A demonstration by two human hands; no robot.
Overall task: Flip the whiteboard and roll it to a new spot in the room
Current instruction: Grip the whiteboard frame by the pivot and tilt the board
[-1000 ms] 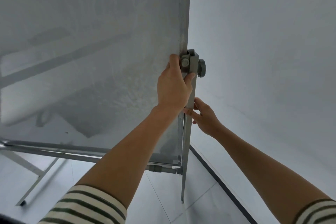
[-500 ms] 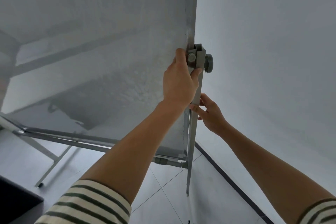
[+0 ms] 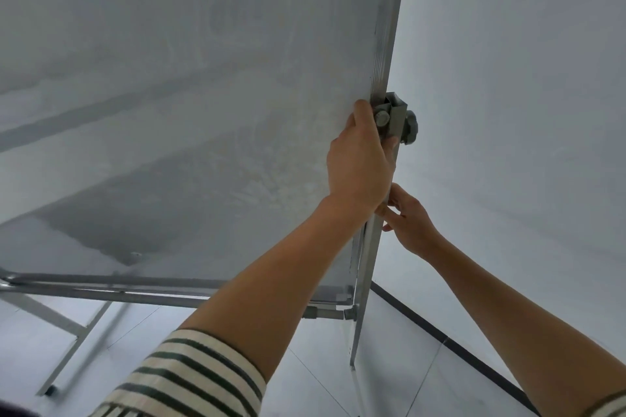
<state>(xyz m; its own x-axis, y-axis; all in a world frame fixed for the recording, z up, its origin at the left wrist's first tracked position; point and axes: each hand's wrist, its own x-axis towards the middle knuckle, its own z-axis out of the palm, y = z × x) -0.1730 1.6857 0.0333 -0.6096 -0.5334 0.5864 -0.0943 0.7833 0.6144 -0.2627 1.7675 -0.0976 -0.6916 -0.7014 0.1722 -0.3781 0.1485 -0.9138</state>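
Observation:
A large whiteboard (image 3: 189,95) on a metal stand fills the left and middle of the head view, its panel tilted towards me. My left hand (image 3: 359,166) grips the board's right edge just below the pivot bracket, next to the grey locking knob (image 3: 410,127). My right hand (image 3: 408,220) holds the stand's right upright post (image 3: 367,274) lower down, fingers wrapped round it from the right side. The board's bottom rail (image 3: 111,284) runs across the lower left.
A pale wall (image 3: 525,112) stands close on the right, with a dark skirting strip (image 3: 450,344) along its foot. The stand's left leg (image 3: 71,362) slants down to the tiled floor (image 3: 318,382). A dark object shows at the bottom-left corner.
The board's tilt and the view have shifted slightly over the last second. Both hands keep their hold on the right edge and post.

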